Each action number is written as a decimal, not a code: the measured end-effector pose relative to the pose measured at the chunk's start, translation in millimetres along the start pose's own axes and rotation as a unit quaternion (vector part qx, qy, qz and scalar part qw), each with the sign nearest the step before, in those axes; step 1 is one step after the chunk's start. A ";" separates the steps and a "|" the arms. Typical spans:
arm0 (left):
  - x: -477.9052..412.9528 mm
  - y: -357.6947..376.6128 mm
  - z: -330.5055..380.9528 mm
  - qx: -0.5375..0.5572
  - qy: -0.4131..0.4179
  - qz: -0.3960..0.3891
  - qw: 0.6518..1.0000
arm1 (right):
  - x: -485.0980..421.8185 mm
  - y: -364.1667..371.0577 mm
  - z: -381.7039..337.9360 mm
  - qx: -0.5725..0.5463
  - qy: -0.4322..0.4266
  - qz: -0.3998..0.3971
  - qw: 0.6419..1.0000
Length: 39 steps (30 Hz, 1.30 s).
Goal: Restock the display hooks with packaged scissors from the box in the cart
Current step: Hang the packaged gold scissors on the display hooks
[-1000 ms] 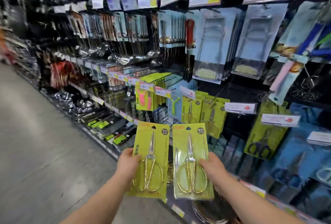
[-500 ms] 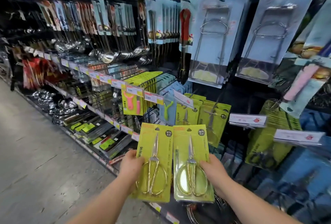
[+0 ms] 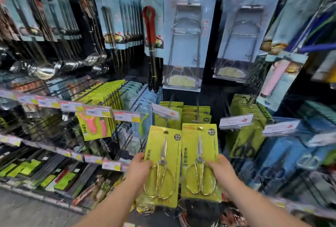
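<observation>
I hold two packs of gold-handled scissors on lime-green cards, side by side and upright, in front of the display wall. My left hand (image 3: 139,169) grips the left scissors pack (image 3: 164,154) by its left edge. My right hand (image 3: 221,173) grips the right scissors pack (image 3: 199,146) by its right edge. Just behind and above them, matching green scissors packs hang on display hooks (image 3: 196,114), with white price tags (image 3: 166,111) at the hook tips. The box and the cart are out of view.
Blue-carded wire racks (image 3: 185,41) and red tongs (image 3: 151,26) hang above. More green packs (image 3: 243,130) hang to the right, a pink peeler pack (image 3: 94,125) to the left. Ladles (image 3: 45,70) and lower shelves fill the left. Grey floor (image 3: 21,212) lies at bottom left.
My view has swung right and closer to the display wall. Both packs have risen slightly toward the hooks with the green scissors packs, still held side by side.
</observation>
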<state>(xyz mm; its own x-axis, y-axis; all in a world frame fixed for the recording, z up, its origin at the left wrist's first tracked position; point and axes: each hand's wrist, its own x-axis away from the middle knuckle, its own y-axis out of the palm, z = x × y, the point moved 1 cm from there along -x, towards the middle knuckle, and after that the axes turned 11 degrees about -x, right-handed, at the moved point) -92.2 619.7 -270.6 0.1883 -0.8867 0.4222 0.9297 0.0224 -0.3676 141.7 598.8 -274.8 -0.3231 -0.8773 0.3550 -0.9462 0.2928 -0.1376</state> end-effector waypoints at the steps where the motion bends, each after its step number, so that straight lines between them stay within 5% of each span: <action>1: -1.9 -0.9 2.0 -0.005 0.005 -0.004 1.000 | -2.6 2.3 2.1 0.000 0.001 0.008 1.000; 10: -28.4 -7.7 6.6 -0.013 0.017 -0.057 0.998 | -9.7 16.2 -4.0 -0.042 0.018 0.055 0.997; 30: -58.2 -3.0 3.4 0.041 -0.010 -0.050 0.998 | -31.0 13.4 9.0 -0.030 -0.007 0.010 0.999; 39: -50.5 -8.4 -1.5 0.035 -0.007 -0.033 0.999 | -45.1 20.5 5.1 -0.030 -0.005 0.053 0.998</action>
<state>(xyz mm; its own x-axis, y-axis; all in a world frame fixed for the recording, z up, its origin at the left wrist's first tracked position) -110.1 663.7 -290.1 0.1299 -0.8806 0.4557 0.9600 -0.0032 -0.2799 137.0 642.4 -298.4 -0.4219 -0.8438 0.3316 -0.9060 0.4065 -0.1181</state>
